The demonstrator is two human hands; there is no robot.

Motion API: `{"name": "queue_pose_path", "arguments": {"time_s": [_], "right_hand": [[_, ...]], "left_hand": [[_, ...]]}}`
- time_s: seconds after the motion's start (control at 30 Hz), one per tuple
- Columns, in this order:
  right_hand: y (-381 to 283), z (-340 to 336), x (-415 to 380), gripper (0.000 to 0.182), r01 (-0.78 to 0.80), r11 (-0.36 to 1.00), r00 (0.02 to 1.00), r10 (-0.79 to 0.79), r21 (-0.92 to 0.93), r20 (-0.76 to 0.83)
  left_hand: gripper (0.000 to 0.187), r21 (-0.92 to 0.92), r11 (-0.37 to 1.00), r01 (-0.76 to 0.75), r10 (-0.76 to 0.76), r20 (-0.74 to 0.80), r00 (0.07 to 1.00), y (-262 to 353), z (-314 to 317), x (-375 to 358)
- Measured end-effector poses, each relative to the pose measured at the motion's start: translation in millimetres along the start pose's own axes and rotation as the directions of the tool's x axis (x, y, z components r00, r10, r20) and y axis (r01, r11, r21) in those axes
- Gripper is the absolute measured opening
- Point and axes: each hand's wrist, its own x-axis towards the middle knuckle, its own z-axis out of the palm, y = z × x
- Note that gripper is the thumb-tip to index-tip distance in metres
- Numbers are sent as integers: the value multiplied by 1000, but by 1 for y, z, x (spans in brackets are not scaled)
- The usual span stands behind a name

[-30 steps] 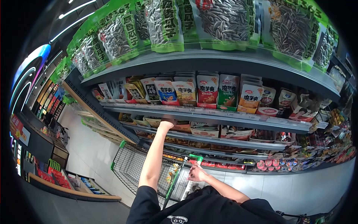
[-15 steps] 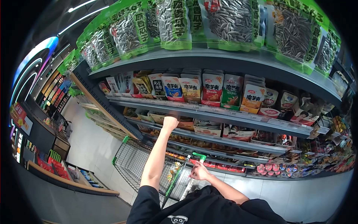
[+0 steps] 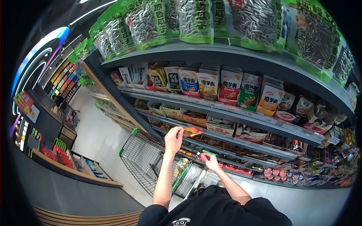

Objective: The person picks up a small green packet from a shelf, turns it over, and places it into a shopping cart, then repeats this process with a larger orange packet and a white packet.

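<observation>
My left hand (image 3: 174, 139) pinches a small orange-yellow snack packet (image 3: 193, 131) by its left end, in front of the lower shelves. To the right and a little lower, my right hand (image 3: 209, 159) is at the green-ended handle (image 3: 208, 152) of the shopping cart (image 3: 141, 158); its fingers are partly curled, and whether they grip the handle cannot be made out. A few yellowish packets (image 3: 180, 168) lie in the cart beneath my hands.
Snack pouches (image 3: 230, 84) stand along the middle shelf (image 3: 211, 104). Large green seed bags (image 3: 196, 22) fill the upper shelf. A low display counter (image 3: 81, 176) stands at the left, beside an aisle floor (image 3: 96, 139).
My left hand has come back from the lower shelf, and a packet now shows in it. My right hand has risen slightly and moved right. The view has shifted.
</observation>
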Motion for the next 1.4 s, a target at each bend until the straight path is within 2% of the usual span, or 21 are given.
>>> {"name": "queue_pose_path", "arguments": {"time_s": [0.03,0.1,0.13,0.17,0.23,0.27,0.37,0.4,0.5,0.53,0.57,0.63,0.67,0.7,0.77,0.83,0.97,1.23,1.33,1.4], "right_hand": [[-11,-3,6,31,60,997,998,-60,50,1],[-48,-9,3,40,-57,889,998,41,455,44],[-59,-10,4,47,-65,866,998,57,496,31],[-77,-12,4,43,-59,824,997,19,564,77],[-86,-15,9,39,-46,910,990,-13,412,138],[-90,-13,9,36,-96,940,988,50,327,145],[-100,-15,7,32,-172,966,963,124,195,238],[-101,-13,6,30,-175,958,969,127,228,211],[-105,-10,3,28,-130,931,984,78,341,161],[-103,-11,4,28,-124,920,988,79,372,134],[-101,-13,4,27,-115,908,991,80,404,103],[-100,-18,3,27,-94,898,995,80,431,52],[-101,-20,2,28,-83,902,997,76,424,34],[-104,-22,1,28,-73,906,997,72,417,18],[-105,-23,0,29,-120,902,993,113,414,41],[-100,-23,2,31,-138,911,990,125,389,57],[-107,-20,-2,39,-189,833,982,144,521,126],[-113,-22,2,41,-271,815,960,188,512,209],[-108,-14,7,42,-186,839,981,125,511,151],[-106,-13,8,42,-185,832,982,130,523,140]], "left_hand": [[8,5,988,157,-157,118,981,3,-4,-6],[11,62,988,141,-150,192,970,13,-12,-15],[11,79,985,151,-167,262,951,13,-13,-19],[12,95,983,157,-180,332,926,13,-13,-23],[13,88,990,112,-137,361,922,7,-6,-31],[13,95,991,91,-120,369,922,5,-4,-35],[14,157,983,93,-149,402,903,15,-6,-32],[14,184,977,105,-174,414,894,20,-8,-31],[16,27,991,130,-133,204,970,26,-9,-30],[24,-29,998,47,-45,77,996,21,-9,-30],[35,71,997,-35,36,-19,999,18,-12,-31],[43,-232,939,254,-263,-6,965,1,0,-47],[45,-486,805,339,-312,138,940,-9,7,-57],[40,-622,641,450,-356,278,892,-14,15,-70],[31,-607,507,613,-427,441,790,-11,21,-90],[26,-666,454,592,-471,385,794,-20,38,-105],[23,-745,356,564,-515,347,784,-22,43,-114],[24,-739,408,536,-542,277,794,-28,47,-118],[24,-740,421,524,-569,235,788,-29,52,-114],[24,-758,402,513,-579,223,784,-29,53,-113]]}}
